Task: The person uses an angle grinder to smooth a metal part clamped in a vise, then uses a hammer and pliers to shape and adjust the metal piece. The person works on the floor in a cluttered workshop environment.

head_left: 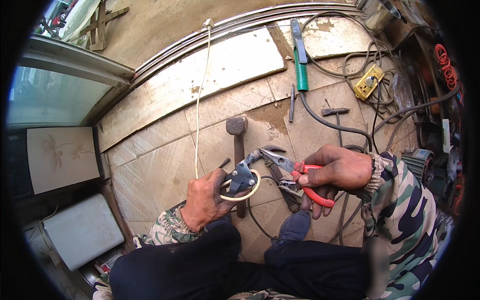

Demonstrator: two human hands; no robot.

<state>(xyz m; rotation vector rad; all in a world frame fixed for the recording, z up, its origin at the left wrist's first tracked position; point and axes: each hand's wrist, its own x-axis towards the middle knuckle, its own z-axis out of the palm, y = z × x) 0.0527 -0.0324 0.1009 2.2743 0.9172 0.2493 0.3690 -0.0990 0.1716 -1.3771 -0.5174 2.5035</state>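
Note:
My left hand [205, 197] is closed on a dark metal fitting [241, 178] with screws and a loop of cream cable [255, 185]. My right hand [337, 172] grips red-handled long-nose pliers [311, 191], their jaws reaching to the pale metal piece at the top of the fitting. Behind the fitting, a sledgehammer [236, 125] lies on the tiled floor [165, 140], its shaft pointing toward me. Other metal tools [291, 200] lie below the pliers, partly hidden.
A green-handled welding holder [302, 77], a metal rod [292, 105], a small hammer [336, 111], a yellow socket box [369, 82] and coiled cables surround the work. Boards [235, 60] line the door track. A grey box [82, 230] stands left, a motor [417, 162] right.

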